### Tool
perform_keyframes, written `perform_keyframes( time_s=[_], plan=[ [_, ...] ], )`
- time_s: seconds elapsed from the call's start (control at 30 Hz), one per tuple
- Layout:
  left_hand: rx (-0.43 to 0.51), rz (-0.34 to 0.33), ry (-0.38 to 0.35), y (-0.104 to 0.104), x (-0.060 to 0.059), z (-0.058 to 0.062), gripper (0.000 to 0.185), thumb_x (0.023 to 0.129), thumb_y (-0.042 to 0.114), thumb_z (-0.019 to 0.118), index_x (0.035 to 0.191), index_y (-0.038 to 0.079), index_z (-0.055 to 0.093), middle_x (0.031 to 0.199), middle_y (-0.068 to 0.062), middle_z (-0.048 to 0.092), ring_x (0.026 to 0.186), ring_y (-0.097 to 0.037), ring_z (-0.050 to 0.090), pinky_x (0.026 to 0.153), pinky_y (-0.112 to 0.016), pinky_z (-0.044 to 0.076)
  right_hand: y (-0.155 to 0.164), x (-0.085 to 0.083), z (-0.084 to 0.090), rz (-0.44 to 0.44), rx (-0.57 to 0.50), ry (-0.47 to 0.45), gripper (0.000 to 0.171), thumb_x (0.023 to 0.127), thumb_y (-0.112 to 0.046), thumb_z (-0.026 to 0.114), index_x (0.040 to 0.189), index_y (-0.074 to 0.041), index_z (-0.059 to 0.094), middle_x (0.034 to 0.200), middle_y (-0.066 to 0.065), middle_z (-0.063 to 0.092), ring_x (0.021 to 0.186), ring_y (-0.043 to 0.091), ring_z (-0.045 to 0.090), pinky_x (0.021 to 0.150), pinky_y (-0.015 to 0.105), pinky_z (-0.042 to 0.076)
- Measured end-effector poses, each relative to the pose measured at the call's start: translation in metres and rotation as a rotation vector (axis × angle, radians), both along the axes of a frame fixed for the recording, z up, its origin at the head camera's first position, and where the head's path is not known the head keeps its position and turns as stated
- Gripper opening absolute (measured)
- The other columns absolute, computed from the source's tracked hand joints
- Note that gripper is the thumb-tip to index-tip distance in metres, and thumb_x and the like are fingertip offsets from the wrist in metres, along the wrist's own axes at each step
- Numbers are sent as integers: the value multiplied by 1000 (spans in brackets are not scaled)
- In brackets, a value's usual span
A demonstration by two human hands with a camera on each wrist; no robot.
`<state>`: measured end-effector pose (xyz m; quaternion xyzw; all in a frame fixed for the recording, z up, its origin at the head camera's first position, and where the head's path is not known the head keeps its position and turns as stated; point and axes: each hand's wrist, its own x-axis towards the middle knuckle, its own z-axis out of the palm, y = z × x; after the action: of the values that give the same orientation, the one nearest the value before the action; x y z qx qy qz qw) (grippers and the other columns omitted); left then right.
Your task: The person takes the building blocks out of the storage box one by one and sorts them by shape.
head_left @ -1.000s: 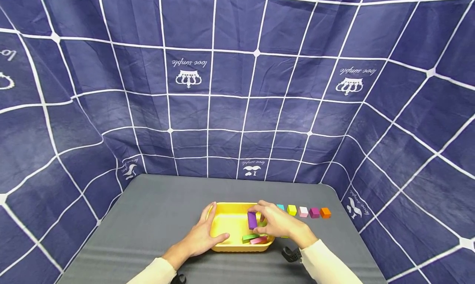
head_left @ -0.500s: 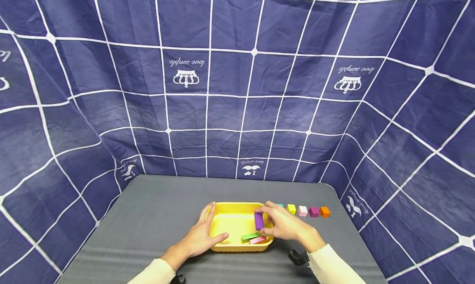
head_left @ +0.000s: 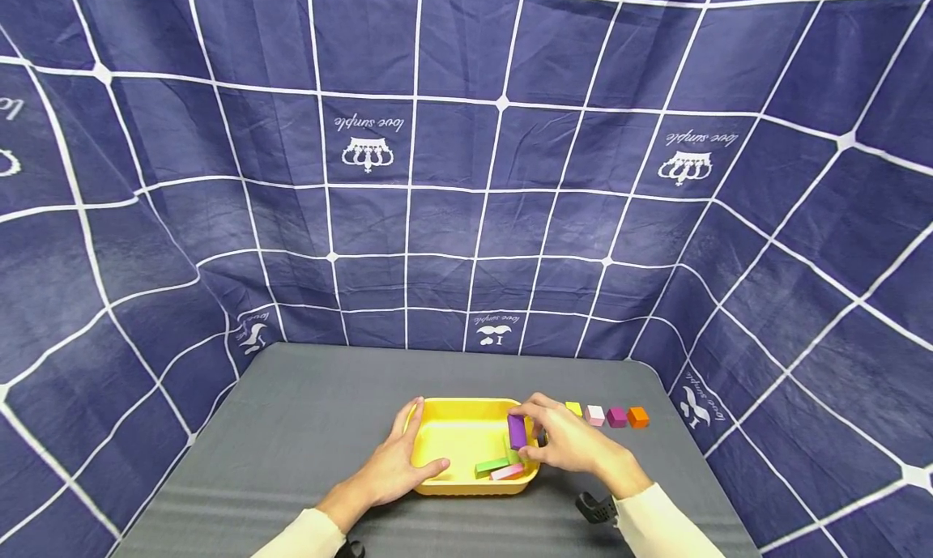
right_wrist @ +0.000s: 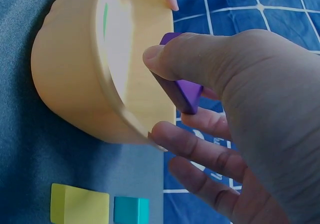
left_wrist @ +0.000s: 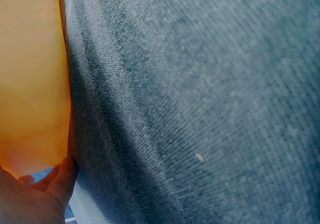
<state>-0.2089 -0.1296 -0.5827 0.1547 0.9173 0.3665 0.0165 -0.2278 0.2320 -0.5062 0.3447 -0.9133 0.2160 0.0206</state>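
Observation:
A yellow tray [head_left: 466, 483] sits on the grey table. My left hand [head_left: 408, 449] grips its left rim, thumb inside; the left wrist view shows the tray wall [left_wrist: 30, 84] by that hand [left_wrist: 30, 196]. My right hand [head_left: 526, 435] pinches a purple block [head_left: 517, 431] upright over the tray's right rim. In the right wrist view the thumb and fingers [right_wrist: 200, 59] hold the purple block [right_wrist: 184, 93] just above the tray [right_wrist: 70, 94]. A green block [head_left: 492, 466] and a pink block [head_left: 508, 472] lie inside the tray.
Right of the tray runs a row of small blocks: yellow-green [head_left: 573, 409], pale pink [head_left: 595, 415], magenta [head_left: 616, 416], orange [head_left: 637, 416]. The right wrist view shows the yellow-green block [right_wrist: 80, 204] and a cyan one [right_wrist: 131, 210]. Blue checked cloth walls the table [head_left: 306, 412].
My right hand has carried the purple block to the right, from over the tray's middle to its right rim. The left hand has kept its grip on the tray.

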Motion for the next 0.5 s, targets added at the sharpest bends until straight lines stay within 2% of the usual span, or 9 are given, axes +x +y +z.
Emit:
perform_keyframes(
  time_s=[0.13,0.3,0.5],
  plan=[
    [4,2,0,0,-1,0,124,96,58,90,187,7,23,193,-15,24,142,-49,71,119,-73,56,5,1,0,-13,-3,1,57,94,-19,98,145,-5,76,122,2,71,92,18,72,80,24,59],
    [6,3,1,0,-1,1,124,96,58,91,187,7,23,193,-15,24,142,-50,70,120,-73,55,12,4,-2,-36,-16,-43,59,94,-18,97,148,-4,75,126,3,71,95,23,74,82,28,62],
    [5,2,-1,1,0,1,124,96,57,90,186,4,24,192,-17,24,143,-51,70,119,-73,56,21,6,-3,-54,-1,-32,60,94,-19,98,148,-5,76,126,3,72,94,21,75,81,25,60]
  ],
)
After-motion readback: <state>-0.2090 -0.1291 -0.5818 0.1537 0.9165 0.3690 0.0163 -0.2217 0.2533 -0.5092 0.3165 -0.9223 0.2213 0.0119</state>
